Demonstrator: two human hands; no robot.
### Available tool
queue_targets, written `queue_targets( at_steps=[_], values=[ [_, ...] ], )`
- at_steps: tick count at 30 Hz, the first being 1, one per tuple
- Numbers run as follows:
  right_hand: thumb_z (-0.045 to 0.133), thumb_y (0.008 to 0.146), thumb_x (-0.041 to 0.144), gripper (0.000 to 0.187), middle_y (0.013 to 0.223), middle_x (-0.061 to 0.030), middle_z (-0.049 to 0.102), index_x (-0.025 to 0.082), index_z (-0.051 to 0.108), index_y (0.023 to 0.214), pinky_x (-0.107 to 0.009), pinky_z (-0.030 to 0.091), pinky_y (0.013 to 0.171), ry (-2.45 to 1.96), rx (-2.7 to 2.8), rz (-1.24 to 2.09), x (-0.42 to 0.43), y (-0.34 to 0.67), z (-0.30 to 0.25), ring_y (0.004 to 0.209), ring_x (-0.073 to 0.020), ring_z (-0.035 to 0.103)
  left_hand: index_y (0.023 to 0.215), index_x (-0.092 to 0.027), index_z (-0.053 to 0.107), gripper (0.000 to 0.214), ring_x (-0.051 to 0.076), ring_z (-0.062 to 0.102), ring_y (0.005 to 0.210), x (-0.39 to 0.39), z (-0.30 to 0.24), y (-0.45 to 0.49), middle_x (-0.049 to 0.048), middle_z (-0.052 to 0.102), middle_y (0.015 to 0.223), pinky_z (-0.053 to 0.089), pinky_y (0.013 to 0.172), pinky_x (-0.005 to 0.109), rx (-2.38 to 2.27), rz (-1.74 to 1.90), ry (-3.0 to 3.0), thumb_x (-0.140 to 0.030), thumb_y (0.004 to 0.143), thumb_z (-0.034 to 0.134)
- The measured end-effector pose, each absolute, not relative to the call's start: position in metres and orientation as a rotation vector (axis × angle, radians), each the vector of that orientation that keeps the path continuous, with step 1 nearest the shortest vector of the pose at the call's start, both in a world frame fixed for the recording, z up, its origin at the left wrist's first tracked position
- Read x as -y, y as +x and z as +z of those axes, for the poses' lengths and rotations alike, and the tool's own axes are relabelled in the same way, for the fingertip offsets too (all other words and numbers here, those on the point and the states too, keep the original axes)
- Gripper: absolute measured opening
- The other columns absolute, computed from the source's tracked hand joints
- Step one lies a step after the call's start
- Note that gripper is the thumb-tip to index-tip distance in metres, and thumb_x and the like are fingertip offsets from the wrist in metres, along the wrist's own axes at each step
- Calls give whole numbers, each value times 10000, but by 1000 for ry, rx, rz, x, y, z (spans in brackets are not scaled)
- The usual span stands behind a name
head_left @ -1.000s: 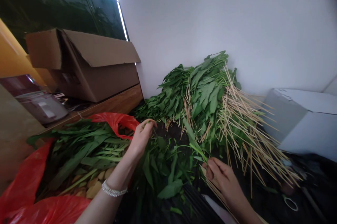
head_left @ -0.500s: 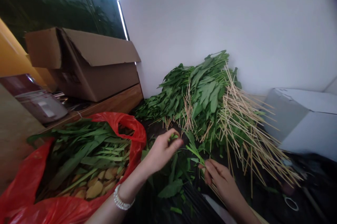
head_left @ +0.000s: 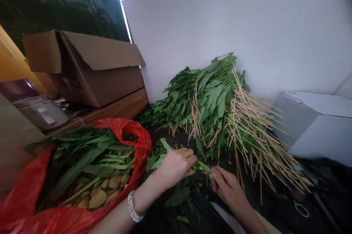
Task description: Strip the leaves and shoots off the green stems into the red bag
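Observation:
My left hand [head_left: 176, 164], wearing a ring and a beaded bracelet [head_left: 134, 206], is closed around the leafy part of a green stem [head_left: 203, 166]. My right hand [head_left: 227, 182] pinches the lower end of that stem. A thin wooden stick runs down from beneath my right fingers. Some leaves [head_left: 165, 145] show behind my left hand; the rest of what it grips is hidden by its fingers. Loose leaves [head_left: 178, 197] and cut green bits [head_left: 183, 219] lie on the black plastic below both hands.
At left sits a red plastic bag [head_left: 144, 136] with long leaves and round brownish slices. Behind is a pile of leafy greens [head_left: 214, 94] on wooden sticks [head_left: 255, 127]. A cardboard box [head_left: 110, 83], a tub [head_left: 52, 111], a white box [head_left: 324, 131] and a scissors handle [head_left: 301, 210] surround the area.
My left hand has moved down and right, from above the stem to closing around its leafy part. My right hand keeps its pinch on the stem, almost in place.

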State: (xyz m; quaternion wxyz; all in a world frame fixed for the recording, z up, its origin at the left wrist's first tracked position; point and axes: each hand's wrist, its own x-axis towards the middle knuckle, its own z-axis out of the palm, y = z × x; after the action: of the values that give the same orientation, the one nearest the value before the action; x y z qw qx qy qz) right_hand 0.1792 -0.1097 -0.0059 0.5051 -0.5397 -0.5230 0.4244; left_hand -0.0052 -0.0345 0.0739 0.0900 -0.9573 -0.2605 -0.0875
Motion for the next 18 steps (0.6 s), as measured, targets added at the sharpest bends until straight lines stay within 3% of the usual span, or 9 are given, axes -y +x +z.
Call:
queue_targets(
  at_steps=[5,10,14,18],
  values=[
    [458,886,557,440,506,53,488,169,664,867,-241,303,512,-1327,1336,975,113,181,-3,498,-120,441,741,-167,568,82,192,570,743,35,73,-7,26,587,771,404,631,266,875,-441,-2907,-208,788,620],
    [410,922,525,434,499,55,482,173,651,846,-242,300,520,-1294,1417,989,116,176,0,490,-115,425,670,-164,574,117,131,520,659,36,69,2,-7,549,670,375,632,230,1303,-1116,-3059,-87,713,497],
    [400,920,553,449,496,53,475,187,619,775,-243,323,537,-1266,1389,992,116,178,2,498,-120,432,646,-164,518,97,96,408,536,20,69,-1,-38,457,581,322,518,209,1692,-1574,-3283,-224,713,481],
    [393,925,561,448,506,51,473,195,590,758,-242,342,546,-1268,1353,964,114,189,1,507,-122,437,684,-187,443,239,66,223,430,-5,89,-29,-86,305,517,187,416,189,1997,-2248,-3029,-408,761,487]
  ],
)
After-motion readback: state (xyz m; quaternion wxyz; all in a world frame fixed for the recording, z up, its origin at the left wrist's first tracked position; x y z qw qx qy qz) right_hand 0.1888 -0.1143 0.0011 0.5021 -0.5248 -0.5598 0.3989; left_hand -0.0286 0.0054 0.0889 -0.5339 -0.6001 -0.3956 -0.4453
